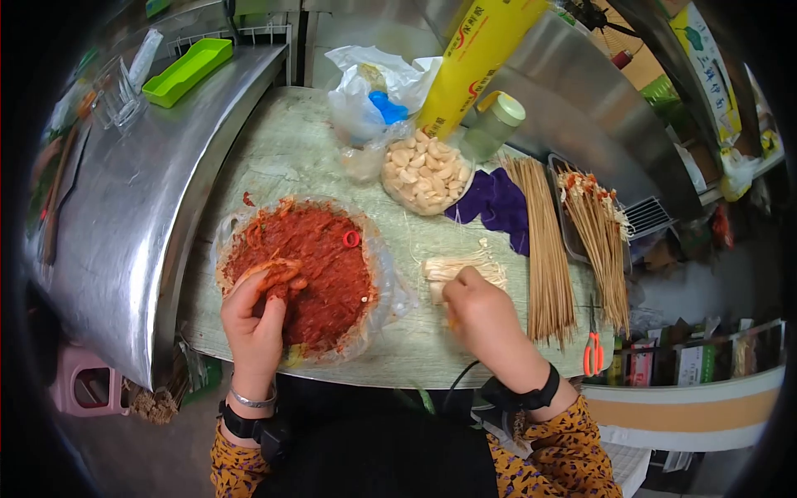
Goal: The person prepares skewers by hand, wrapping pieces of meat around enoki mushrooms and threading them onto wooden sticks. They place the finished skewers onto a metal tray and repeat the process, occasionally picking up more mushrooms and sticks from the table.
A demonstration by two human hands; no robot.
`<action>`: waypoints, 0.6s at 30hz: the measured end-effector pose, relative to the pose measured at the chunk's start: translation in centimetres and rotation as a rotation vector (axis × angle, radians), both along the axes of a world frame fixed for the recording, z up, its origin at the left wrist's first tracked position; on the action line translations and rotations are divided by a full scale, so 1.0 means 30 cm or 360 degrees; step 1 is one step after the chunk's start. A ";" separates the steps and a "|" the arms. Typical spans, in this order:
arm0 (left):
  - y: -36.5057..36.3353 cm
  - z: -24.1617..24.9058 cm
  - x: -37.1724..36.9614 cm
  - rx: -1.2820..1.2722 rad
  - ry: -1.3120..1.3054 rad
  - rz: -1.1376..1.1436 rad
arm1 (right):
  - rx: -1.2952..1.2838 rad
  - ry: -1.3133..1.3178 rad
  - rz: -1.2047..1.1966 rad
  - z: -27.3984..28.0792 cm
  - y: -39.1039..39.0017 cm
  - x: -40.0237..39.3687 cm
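My left hand [255, 317] is over a plastic-lined bowl [222, 249] of thick red chili paste [324, 266]. Its fingers are curled and smeared with red sauce, and whatever lies in them cannot be made out. A small red ring [351, 239] rests on the paste. My right hand [486, 311] is closed at the near edge of a pale bundle of enoki mushrooms [465, 267] lying on the table. The back of that hand hides its fingertips, which appear to pinch the mushrooms.
Behind the mushrooms stands a container of peeled garlic cloves [426, 174], beside a purple cloth [496, 203]. Bamboo skewers [544, 249] lie right, near a tray of loaded skewers [599, 241] and orange-handled scissors [593, 353]. A yellow cling-film roll [477, 62] stands behind. A steel counter [158, 183] borders the left.
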State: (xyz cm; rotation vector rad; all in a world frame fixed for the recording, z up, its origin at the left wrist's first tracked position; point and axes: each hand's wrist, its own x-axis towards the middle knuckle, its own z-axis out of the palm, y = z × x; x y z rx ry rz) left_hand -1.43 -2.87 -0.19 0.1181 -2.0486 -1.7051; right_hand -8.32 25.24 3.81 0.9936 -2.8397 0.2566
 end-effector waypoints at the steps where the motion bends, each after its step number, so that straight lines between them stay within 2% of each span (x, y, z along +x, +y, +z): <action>1: 0.002 0.000 -0.001 0.0038 -0.0021 -0.0010 | -0.0120 -0.0054 -0.0017 0.024 0.025 -0.006; 2: 0.006 0.003 -0.003 0.0048 -0.0004 -0.0025 | -0.0110 -0.0037 -0.0031 0.049 0.053 -0.013; 5: 0.019 0.014 -0.007 0.0096 0.0004 0.0082 | -0.0537 -0.0380 -0.0327 0.139 0.128 -0.028; 10: 0.016 0.006 -0.005 0.0169 -0.0082 0.0038 | -0.0690 -0.0252 -0.0439 0.281 0.295 -0.052; 13: 0.021 -0.002 -0.009 0.0176 -0.0010 0.0021 | -0.1403 -0.0660 -0.0547 0.344 0.381 -0.055; 18: 0.014 -0.015 -0.010 0.0090 -0.0007 0.0079 | -0.1788 -0.0864 -0.0388 0.360 0.447 -0.058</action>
